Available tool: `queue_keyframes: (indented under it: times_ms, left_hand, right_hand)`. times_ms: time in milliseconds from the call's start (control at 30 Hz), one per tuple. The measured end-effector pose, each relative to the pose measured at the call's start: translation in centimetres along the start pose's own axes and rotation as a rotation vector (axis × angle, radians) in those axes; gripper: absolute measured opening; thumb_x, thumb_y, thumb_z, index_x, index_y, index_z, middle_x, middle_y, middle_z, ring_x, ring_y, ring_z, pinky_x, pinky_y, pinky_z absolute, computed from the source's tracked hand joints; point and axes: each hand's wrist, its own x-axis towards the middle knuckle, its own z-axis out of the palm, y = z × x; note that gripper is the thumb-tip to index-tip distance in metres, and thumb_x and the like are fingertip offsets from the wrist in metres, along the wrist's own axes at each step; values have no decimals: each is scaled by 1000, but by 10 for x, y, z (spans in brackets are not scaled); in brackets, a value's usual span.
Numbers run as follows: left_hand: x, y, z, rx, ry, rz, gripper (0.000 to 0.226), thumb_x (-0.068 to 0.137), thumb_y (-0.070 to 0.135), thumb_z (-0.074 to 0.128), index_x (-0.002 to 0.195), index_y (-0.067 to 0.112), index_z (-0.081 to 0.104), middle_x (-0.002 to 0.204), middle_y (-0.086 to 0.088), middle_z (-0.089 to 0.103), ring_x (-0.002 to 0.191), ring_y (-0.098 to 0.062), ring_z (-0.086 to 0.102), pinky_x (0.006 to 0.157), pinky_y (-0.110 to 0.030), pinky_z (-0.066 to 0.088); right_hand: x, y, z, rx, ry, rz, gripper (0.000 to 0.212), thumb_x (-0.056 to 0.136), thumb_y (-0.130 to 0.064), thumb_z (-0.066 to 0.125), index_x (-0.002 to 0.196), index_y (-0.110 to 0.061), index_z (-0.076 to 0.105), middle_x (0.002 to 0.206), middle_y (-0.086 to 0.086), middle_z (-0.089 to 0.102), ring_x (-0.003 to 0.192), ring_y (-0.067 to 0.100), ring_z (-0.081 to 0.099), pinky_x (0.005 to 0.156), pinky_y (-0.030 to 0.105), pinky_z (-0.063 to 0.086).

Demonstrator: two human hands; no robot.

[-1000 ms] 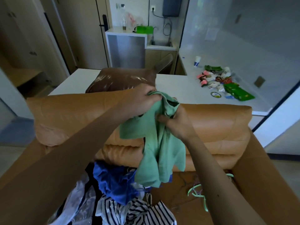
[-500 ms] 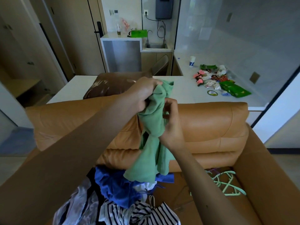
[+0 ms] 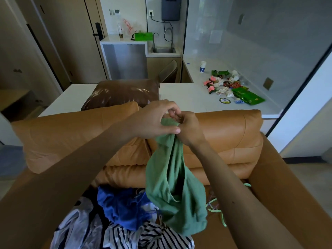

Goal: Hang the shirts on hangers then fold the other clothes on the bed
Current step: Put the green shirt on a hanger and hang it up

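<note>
green shirt [image 3: 173, 186] held up in front of the sofa [image 3: 233, 133] back. left hand [image 3: 154, 121] pinches its bunched top edge; right hand [image 3: 188, 131] is clenched round the gathered cloth, touching the left. shirt hangs straight down, long axis vertical, over the clothes pile [image 3: 125, 205]. hangers [image 3: 218, 212] lie low right on the seat, below the right forearm. judged: right hand nearer them.

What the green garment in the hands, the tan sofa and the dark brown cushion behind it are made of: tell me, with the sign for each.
Green garment: soft matte knit, probably cotton jersey; it bunches and hangs limp.
Tan sofa: leather or faux leather with a satin sheen; smooth creases and a stitched seam show.
Dark brown cushion: a glossier leather-like cover; it shows bright highlights.
</note>
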Motion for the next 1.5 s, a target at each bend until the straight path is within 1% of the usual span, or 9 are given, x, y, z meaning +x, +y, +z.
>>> queue_keyframes:
  times_ms: [100,267,433,600,700,933,1067,1233,1500]
  left_hand:
    - [3,-6,10,58,-113,-16,35,80,28,80,110,20,64,102,7,61,88,2,57,73,-11,40]
    - [7,-2,39,178,-115,-53,31,72,6,68,99,13,52,90,2,59,80,-16,56,64,-34,45]
    - [11,-1,54,77,-60,-156,22,80,-1,62,93,13,51,84,3,57,79,-15,54,60,-23,36]
    - [10,13,49,-109,4,-291,30,89,-6,43,76,21,48,66,3,48,56,-11,42,55,-27,34]
    - [9,33,30,-185,48,-282,41,94,-8,43,67,22,47,63,5,45,57,-5,39,54,-11,33]
    - [-5,62,-17,-467,189,-213,26,94,-1,54,72,12,60,69,2,56,62,1,49,59,-7,38]
    - [-20,54,-41,-326,119,-119,15,82,0,73,80,6,59,66,11,57,61,2,50,59,-7,38]
    - [-36,8,-48,210,150,-116,23,71,9,70,84,22,55,70,10,57,64,-3,53,57,-11,34]
    - [-60,-53,29,167,-21,-360,30,73,12,60,84,36,46,74,0,57,65,-17,52,58,-35,41]
  right_hand:
    - [-6,11,-1,-17,-59,38,22,68,-27,71,72,-7,67,68,4,62,65,12,52,54,40,43]
    - [-17,21,-7,17,-64,17,32,76,-3,73,62,-26,56,57,-6,53,52,6,43,52,27,34]
    - [-28,34,-19,92,-106,-18,22,82,-11,80,80,-18,59,58,-15,48,54,6,39,54,24,33]
    - [-43,54,-25,-6,-128,-67,24,88,-5,69,90,-24,54,75,-12,53,65,9,46,59,26,40]
    - [-47,74,-17,-238,-58,-59,29,77,4,58,88,-22,49,78,-2,57,71,24,54,61,43,48]
    - [-65,129,10,-643,-13,278,34,84,-10,63,115,-17,51,117,8,57,103,38,59,77,45,48]
    - [-79,155,11,-654,-58,442,32,85,-12,63,115,-15,54,121,8,55,113,36,57,90,47,51]
    - [-79,172,-19,-665,-146,594,29,85,-8,63,112,-12,54,118,11,59,109,33,58,88,43,54]
    - [-56,170,-73,-626,-280,644,17,89,3,58,105,1,63,106,16,66,94,35,68,77,46,61]
